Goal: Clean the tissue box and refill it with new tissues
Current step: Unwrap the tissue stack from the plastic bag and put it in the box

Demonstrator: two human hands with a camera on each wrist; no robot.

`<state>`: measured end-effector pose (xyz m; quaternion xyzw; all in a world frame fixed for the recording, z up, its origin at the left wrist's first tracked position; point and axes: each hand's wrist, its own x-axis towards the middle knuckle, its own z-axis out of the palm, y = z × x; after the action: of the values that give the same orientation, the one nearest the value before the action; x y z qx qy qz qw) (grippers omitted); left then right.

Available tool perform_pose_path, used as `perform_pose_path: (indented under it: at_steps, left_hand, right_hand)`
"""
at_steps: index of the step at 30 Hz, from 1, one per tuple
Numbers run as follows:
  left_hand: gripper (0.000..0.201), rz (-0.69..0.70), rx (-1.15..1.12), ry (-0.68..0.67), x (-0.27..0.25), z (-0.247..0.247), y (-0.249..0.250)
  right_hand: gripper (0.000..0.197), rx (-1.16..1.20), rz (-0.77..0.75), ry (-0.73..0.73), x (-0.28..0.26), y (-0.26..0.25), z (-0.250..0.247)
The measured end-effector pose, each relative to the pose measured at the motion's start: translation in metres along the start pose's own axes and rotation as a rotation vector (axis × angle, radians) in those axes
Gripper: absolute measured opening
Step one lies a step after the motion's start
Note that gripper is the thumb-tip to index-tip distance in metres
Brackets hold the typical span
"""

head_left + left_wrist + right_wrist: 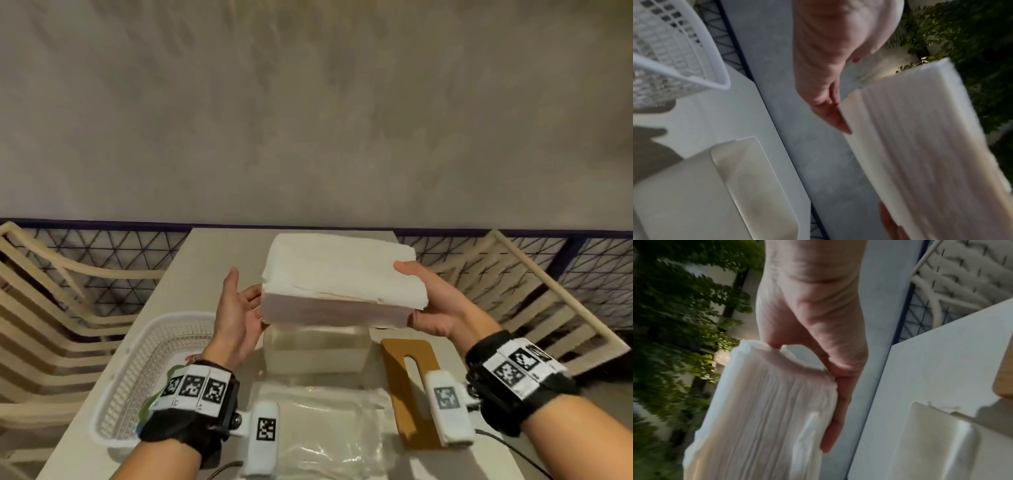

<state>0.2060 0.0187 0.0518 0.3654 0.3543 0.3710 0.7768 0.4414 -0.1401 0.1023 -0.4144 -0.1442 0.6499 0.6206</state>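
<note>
The tissue box (317, 349) is seen lidless and unfilled on the table (178, 274), so refilling is judged under way (whether it is cleaned cannot be told). The tissue stack (342, 281) is held above the box, at twelve o'clock from it. It is pinched by the right hand (433, 305), thumb on top at three o'clock, and supported by the left hand (239, 308), its fingers extended against the nine o'clock end.
</note>
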Motion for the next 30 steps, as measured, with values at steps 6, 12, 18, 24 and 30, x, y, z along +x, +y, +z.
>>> perform_pose_path:
  at_steps: [6,12,18,24,30]
  left_hand:
    - [0.074,-0.123,0.254,-0.055,0.030,0.003,-0.005]
    - [0.064,-0.203,0.468,0.107,0.081,-0.014,-0.020]
    - [0.062,-0.221,0.763,0.178,0.127,-0.037,-0.050]
    - [0.040,-0.149,0.951,0.189,0.096,-0.008,-0.041]
    - [0.045,-0.205,1.057,0.177,0.098,-0.009,-0.056]
  right_hand:
    - [0.046,-0.211,0.053,0.328,0.050,0.008,-0.011]
    - [0.022,-0.584,0.175,0.474,0.095,0.015,-0.013]
    - [0.028,-0.695,0.164,0.519,0.120,0.024,-0.029]
    - [0.048,-0.857,0.189,0.629,0.139,0.032,-0.052]
    - [0.044,-0.881,0.201,0.648,0.140,0.036,-0.058]
